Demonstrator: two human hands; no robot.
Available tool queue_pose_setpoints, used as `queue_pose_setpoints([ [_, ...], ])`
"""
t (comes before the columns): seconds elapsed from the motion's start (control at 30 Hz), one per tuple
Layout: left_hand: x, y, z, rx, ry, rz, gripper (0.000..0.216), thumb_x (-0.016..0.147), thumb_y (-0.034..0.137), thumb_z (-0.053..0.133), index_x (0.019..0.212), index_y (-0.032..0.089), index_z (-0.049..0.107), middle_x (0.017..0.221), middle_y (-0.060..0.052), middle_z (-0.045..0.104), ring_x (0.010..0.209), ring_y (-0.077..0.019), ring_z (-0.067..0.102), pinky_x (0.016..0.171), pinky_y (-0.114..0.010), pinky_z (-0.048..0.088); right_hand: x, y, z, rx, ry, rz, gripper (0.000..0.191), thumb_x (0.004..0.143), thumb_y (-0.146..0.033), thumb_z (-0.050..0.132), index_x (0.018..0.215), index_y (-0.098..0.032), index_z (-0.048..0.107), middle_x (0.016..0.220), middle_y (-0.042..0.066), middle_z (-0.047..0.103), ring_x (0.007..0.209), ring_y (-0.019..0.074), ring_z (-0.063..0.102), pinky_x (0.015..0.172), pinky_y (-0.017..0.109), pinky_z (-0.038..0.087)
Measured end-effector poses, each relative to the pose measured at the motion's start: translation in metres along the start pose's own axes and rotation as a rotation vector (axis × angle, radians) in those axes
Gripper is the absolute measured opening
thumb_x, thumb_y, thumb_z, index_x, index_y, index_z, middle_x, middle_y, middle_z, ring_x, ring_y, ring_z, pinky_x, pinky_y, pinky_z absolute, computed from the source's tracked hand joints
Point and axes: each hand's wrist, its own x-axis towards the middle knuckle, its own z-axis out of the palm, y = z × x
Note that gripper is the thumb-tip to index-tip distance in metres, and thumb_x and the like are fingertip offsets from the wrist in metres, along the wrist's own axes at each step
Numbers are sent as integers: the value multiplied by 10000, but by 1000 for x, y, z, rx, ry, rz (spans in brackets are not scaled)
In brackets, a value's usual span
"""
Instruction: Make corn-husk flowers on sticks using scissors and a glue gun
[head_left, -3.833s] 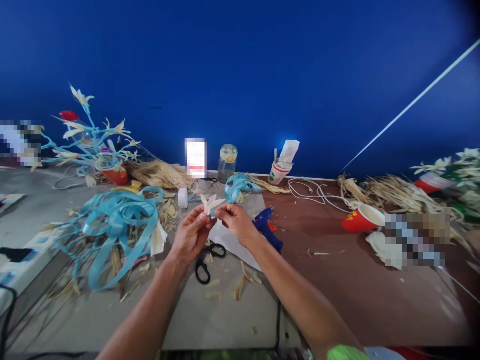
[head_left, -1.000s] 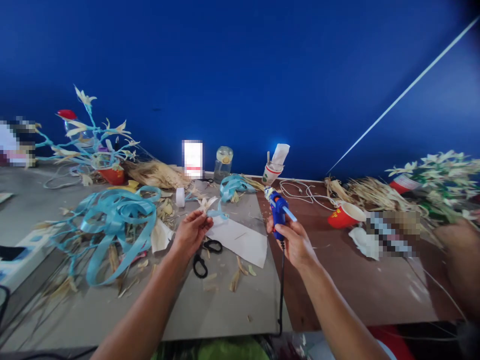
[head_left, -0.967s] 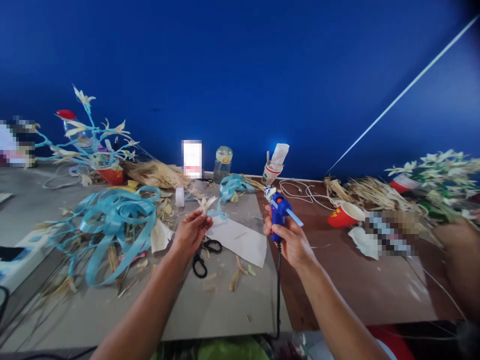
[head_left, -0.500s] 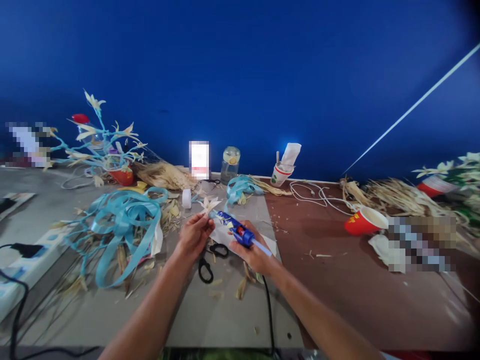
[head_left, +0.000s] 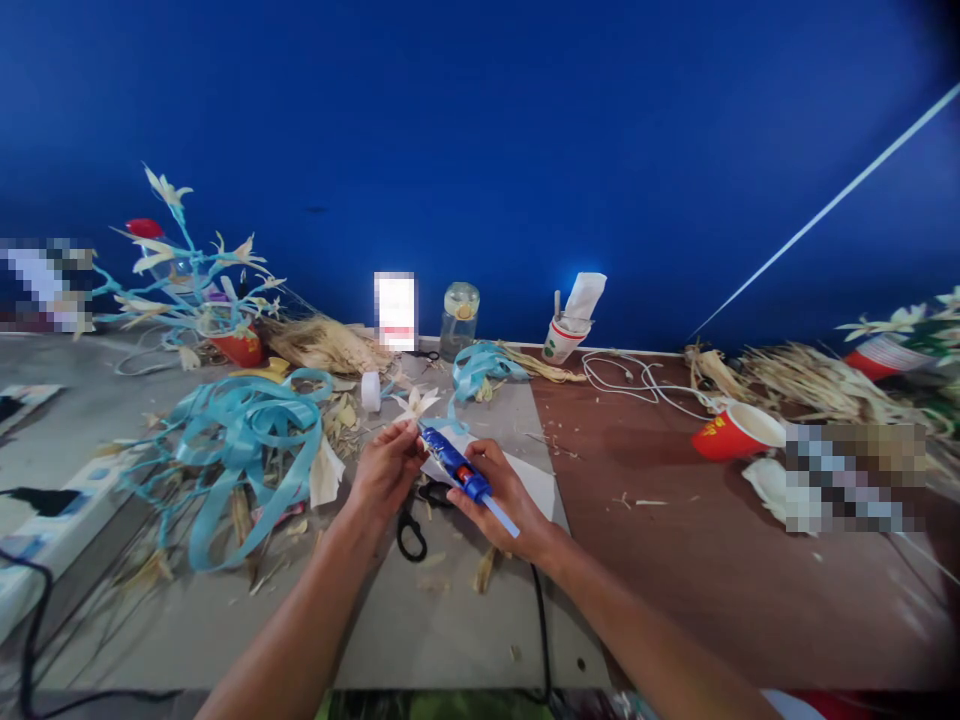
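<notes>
The left hand (head_left: 384,470) pinches a pale husk flower (head_left: 417,404) in closed fingers above the table's (head_left: 465,630) middle. The right hand (head_left: 504,500) grips a blue glue gun (head_left: 454,465), nozzle at the flower's base, over black scissors (head_left: 411,522).

Glue gun (head_left: 455,466) blue, red trigger, pale translucent stick at rear. Husk flower (head_left: 417,403) cream-white. Ribbon tangle (head_left: 240,440) light blue. Scissors (head_left: 409,530) black handles. Paper cup (head_left: 737,432) red, yellow print, white inside. Surface (head_left: 675,560) grey left half, reddish-brown right half. Wall (head_left: 480,130) deep blue.
</notes>
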Motion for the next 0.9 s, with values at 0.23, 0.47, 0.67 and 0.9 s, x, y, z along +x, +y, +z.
queue_pose_setpoints([
  [0.23,2,-2,-1,5,6,-1,120,643,94,726,661,105,607,610,-13,603,508,-71,541,523,-179,468,1,-1,0,-18,2,30,148,796,-287,584,878,-193,505,969,54,430,831,160,505,776,286,453],
  [0.47,1,-1,1,-23,24,-11,94,672,55,689,657,101,609,578,-1,582,477,-58,523,502,-162,463,-1,2,2,-6,16,30,121,790,-253,585,856,-191,505,959,43,444,809,143,500,743,271,443],
  [0.67,-1,1,3,-42,20,-5,103,657,62,712,646,103,618,575,-2,582,488,-58,531,532,-163,481,1,2,0,-9,31,6,127,804,-279,574,833,-191,487,967,53,447,841,153,506,770,279,440],
  [0.9,-1,2,4,-52,19,-12,98,666,42,697,645,96,618,574,2,578,471,-47,515,513,-152,483,0,1,-3,-20,-2,3,119,805,-281,577,832,-187,508,946,57,469,822,158,508,762,285,446],
])
